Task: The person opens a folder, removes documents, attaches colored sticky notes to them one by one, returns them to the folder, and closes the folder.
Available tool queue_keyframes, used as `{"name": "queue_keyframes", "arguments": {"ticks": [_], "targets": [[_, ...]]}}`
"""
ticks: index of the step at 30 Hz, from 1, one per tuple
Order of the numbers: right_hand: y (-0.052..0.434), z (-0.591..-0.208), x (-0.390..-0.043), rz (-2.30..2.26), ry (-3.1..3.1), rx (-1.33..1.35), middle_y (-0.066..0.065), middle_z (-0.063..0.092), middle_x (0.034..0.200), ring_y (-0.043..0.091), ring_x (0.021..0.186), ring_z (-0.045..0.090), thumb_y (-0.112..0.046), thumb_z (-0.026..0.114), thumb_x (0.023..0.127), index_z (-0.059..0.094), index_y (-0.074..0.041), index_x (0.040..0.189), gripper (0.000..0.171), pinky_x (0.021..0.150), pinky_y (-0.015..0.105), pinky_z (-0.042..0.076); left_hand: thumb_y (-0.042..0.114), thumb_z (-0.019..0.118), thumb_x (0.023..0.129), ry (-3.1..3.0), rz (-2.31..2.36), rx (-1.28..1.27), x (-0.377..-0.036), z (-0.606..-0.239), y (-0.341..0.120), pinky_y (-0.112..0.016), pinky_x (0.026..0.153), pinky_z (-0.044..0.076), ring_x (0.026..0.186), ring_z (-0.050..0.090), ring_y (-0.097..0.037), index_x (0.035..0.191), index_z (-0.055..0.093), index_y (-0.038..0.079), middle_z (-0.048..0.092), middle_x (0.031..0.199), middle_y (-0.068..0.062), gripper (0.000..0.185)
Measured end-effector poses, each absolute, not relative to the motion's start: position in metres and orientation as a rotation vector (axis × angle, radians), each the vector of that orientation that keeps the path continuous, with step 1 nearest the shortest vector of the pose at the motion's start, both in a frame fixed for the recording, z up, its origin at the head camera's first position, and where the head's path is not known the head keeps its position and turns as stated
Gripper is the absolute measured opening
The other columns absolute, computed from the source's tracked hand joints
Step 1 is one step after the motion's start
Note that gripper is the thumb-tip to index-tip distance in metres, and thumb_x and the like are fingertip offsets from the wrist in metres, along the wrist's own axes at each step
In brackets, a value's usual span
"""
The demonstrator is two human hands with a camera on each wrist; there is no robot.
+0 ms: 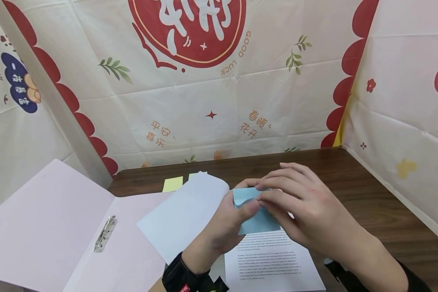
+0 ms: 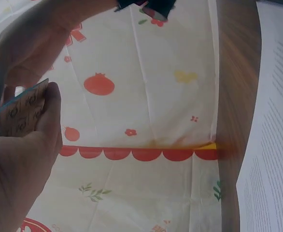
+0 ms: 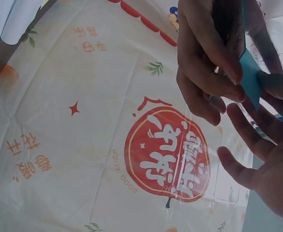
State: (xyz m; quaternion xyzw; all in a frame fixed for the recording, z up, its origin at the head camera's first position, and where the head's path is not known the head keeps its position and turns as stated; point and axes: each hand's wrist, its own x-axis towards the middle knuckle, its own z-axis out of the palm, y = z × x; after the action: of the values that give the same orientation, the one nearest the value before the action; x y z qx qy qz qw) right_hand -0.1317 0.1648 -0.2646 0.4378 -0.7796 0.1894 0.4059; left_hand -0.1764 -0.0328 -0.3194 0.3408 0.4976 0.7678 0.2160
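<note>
left hand (image 1: pixel 224 227) pinches blue pad (image 1: pixel 253 211); right hand (image 1: pixel 306 205) pinches its top edge | bare desk (image 1: pixel 368 190) rightward

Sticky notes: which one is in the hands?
The light blue sticky note, pinched between both hands above the printed page. The yellow note lies untouched on the table further back.

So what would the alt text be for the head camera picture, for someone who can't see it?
Two hands, left hand and right hand, pinch a small light blue paper above a printed page on a dark wooden table. An open pink folder lies to the left.
</note>
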Motion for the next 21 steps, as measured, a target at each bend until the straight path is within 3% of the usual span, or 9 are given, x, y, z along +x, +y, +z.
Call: {"name": "queue_keyframes", "arguments": {"ticks": [3, 7, 11, 14, 21], "targets": [[0.165, -0.264, -0.134, 0.451, -1.897, 1.102, 0.007, 0.081, 0.103, 0.028, 0.100, 0.073, -0.033, 0.051, 0.112, 0.081, -0.006, 0.103, 0.041, 0.128, 0.033, 0.035, 0.032, 0.081, 0.094, 1.407, 2.135, 0.950, -0.177, -0.320, -0.031, -0.028, 0.095, 0.058, 0.111, 0.065, -0.011, 0.134, 0.053, 0.014, 0.065, 0.120, 0.006, 0.053], [0.161, -0.261, -0.136, 0.404, -1.705, 1.176, 0.005, 0.080, 0.092, 0.027, 0.087, 0.072, -0.024, 0.056, 0.110, 0.081, -0.004, 0.096, 0.035, 0.119, 0.036, 0.042, 0.011, 0.066, 0.101, 1.463, 2.134, 0.955, -0.175, -0.318, -0.029, -0.025, 0.091, 0.058, 0.106, 0.065, -0.007, 0.137, 0.051, 0.007, 0.065, 0.118, 0.007, 0.040], [0.154, -0.259, -0.138, 0.328, -1.522, 1.245, 0.006, 0.078, 0.086, 0.028, 0.079, 0.071, -0.015, 0.059, 0.107, 0.078, -0.002, 0.091, 0.028, 0.096, 0.049, 0.052, 0.009, 0.049, 0.108, 1.551, 2.162, 0.892, -0.175, -0.315, -0.028, -0.026, 0.088, 0.060, 0.101, 0.067, -0.005, 0.140, 0.048, -0.002, 0.064, 0.116, 0.007, 0.033], [0.151, -0.259, -0.142, 0.253, -1.433, 1.266, 0.008, 0.078, 0.085, 0.029, 0.075, 0.070, -0.008, 0.060, 0.104, 0.078, 0.000, 0.090, 0.025, 0.081, 0.054, 0.052, 0.011, 0.042, 0.109, 1.561, 2.227, 0.814, -0.177, -0.315, -0.028, -0.026, 0.085, 0.060, 0.097, 0.067, -0.006, 0.132, 0.055, 0.001, 0.065, 0.111, 0.006, 0.028], [0.153, -0.266, -0.150, 0.138, -1.340, 1.240, 0.011, 0.080, 0.083, 0.030, 0.071, 0.071, -0.003, 0.062, 0.099, 0.081, 0.001, 0.089, 0.022, 0.075, 0.055, 0.051, 0.010, 0.032, 0.107, 1.498, 2.303, 0.677, -0.181, -0.318, -0.028, -0.025, 0.084, 0.059, 0.096, 0.065, -0.008, 0.112, 0.064, 0.022, 0.064, 0.108, 0.004, 0.035]]}}
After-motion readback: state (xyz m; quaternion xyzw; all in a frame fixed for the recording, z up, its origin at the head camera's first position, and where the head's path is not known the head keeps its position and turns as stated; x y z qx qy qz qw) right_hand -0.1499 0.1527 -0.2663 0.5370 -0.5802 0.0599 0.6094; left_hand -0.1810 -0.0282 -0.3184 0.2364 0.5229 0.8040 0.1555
